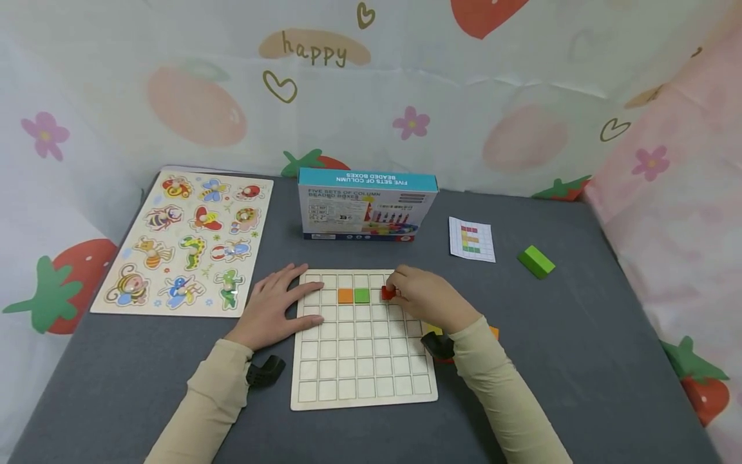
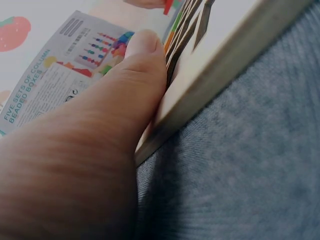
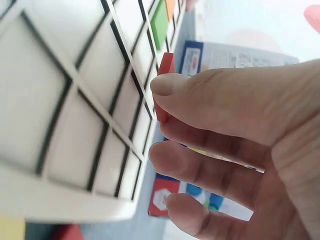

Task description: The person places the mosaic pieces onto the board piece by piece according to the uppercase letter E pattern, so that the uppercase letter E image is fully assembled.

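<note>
My right hand pinches a red tile between thumb and forefinger over the upper right of the white grid board. In the right wrist view the red tile is tilted against the grid, the other fingers loosely bent. An orange tile and a green tile lie side by side in the second row. My left hand rests with spread fingers on the board's left edge; its thumb lies against the rim in the left wrist view.
Behind the board stands a box. An insect puzzle board lies at the left. A pattern card and a green block are at the right. Yellow and orange pieces show beside my right wrist.
</note>
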`<state>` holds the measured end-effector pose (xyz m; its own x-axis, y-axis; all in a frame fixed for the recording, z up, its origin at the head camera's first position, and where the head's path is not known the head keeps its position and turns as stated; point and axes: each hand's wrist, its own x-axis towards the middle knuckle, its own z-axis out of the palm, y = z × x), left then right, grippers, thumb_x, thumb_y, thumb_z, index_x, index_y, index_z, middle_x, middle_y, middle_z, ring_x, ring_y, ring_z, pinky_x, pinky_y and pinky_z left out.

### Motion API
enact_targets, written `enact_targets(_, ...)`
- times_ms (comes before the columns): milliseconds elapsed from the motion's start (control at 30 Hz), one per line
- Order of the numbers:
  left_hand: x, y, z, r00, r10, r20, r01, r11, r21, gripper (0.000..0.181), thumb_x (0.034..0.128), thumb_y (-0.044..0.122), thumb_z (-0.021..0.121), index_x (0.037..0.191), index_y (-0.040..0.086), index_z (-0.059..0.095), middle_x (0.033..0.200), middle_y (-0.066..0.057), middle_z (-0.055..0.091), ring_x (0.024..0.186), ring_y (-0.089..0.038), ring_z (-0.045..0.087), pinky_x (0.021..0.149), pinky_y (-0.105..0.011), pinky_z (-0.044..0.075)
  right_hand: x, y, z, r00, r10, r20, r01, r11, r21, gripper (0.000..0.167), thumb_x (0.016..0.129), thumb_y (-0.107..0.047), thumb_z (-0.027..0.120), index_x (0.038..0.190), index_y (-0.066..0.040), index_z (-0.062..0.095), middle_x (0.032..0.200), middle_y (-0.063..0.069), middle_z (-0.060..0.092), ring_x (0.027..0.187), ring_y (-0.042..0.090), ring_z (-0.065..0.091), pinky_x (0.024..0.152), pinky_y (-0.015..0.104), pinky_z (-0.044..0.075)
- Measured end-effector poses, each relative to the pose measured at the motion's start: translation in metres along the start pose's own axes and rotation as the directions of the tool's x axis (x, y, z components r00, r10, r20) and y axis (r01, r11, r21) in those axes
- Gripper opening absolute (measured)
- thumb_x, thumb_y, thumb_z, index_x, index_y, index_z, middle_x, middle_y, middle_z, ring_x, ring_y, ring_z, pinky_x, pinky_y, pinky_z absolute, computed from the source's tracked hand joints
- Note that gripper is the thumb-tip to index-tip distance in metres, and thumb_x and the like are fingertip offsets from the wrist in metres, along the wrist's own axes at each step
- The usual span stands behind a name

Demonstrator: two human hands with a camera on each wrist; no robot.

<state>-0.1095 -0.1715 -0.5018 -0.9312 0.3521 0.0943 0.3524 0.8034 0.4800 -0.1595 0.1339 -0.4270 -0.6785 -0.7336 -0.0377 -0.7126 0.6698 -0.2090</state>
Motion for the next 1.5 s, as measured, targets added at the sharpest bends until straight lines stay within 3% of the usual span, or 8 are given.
enact_targets(433,-0.001,0.006,-0.002,1.0,0.006,-0.011,-0.006,1.0,-0.004,0.066,0.0832,0.059,0.064,0.14,0.027,0.051,0.155,-0.008,0.03,0.145,-0.032,0.02,0.111,-0.059,0.017,0.006,-0.009,0.005,0.998,0.008,0.059,-0.007,1.0,-0.018,0.021,0.091,-0.018,0.068,0.111,-0.011,0.068,0.106,0.002,0.064,0.09,0.011,0.06,0.079,0.027,0.055)
enact_targets(867,0.002,0.008,0.0,0.999,-0.017,0.033,0.017,1.0,-0.011,0.067,0.0843,0.061,0.061,0.142,0.029,0.049,0.158,-0.008,0.024,0.146,-0.031,0.016,0.114,-0.057,0.013,0.005,-0.006,0.01,0.999,-0.032,-0.001,0.032,0.999,-0.018,0.019,0.089,-0.016,0.07,0.107,-0.011,0.069,0.103,0.001,0.064,0.088,0.01,0.062,0.076,0.026,0.055)
enact_targets(1200,0.004,0.007,-0.001,0.998,-0.028,0.05,0.028,1.0,0.004,0.07,0.0838,0.063,0.06,0.143,0.028,0.047,0.158,-0.01,0.022,0.146,-0.033,0.016,0.114,-0.058,0.013,-0.001,-0.003,0.007,1.0,-0.018,-0.006,0.018,1.0,0.009,0.021,0.09,-0.018,0.069,0.11,-0.012,0.069,0.104,0.0,0.062,0.087,0.01,0.06,0.076,0.026,0.054)
enact_targets(1300,0.003,0.006,-0.001,0.998,-0.032,0.054,0.033,0.999,-0.009,0.072,0.0838,0.061,0.062,0.145,0.027,0.045,0.158,-0.012,0.022,0.146,-0.034,0.015,0.114,-0.058,0.012,-0.011,0.003,0.001,1.0,0.02,-0.021,-0.02,1.0,0.02,0.022,0.09,-0.019,0.069,0.11,-0.012,0.068,0.104,0.0,0.061,0.086,0.01,0.06,0.075,0.027,0.054)
enact_targets(1500,0.003,0.007,-0.002,0.997,-0.041,0.06,0.043,0.999,-0.022,0.074,0.0849,0.061,0.06,0.147,0.025,0.041,0.158,-0.014,0.021,0.146,-0.036,0.014,0.115,-0.058,0.01,-0.05,0.026,-0.011,0.981,0.195,-0.013,-0.194,0.98,0.04,0.024,0.091,-0.019,0.068,0.113,-0.01,0.066,0.105,0.004,0.063,0.085,0.014,0.06,0.073,0.032,0.054)
